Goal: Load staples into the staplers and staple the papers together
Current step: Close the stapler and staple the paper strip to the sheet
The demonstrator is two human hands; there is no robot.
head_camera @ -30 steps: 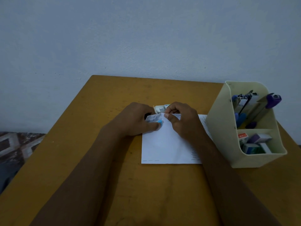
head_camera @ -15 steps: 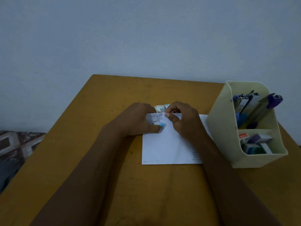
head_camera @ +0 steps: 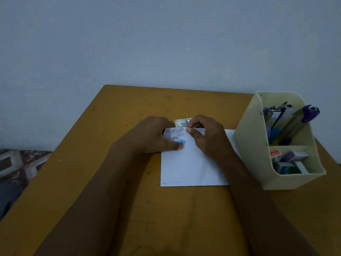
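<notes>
organizer [head_camera: 249, 145] blocks right side (touching papers [head_camera: 188, 169]); table [head_camera: 114, 126] open left, near edge.

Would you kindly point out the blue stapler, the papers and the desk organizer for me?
blue stapler [head_camera: 180, 141]: head view, on its blue front tip.
papers [head_camera: 184, 167]: head view, on the blank middle of the top sheet.
desk organizer [head_camera: 248, 145]: head view, on its cream left wall.

Plain desk corner, home or small office. Wooden worktop [head_camera: 129, 111] set against bare pale wall [head_camera: 166, 43]. Cream desk organiser [head_camera: 247, 145] at right edge; patterned floor tiles [head_camera: 16, 163] at left.
</notes>
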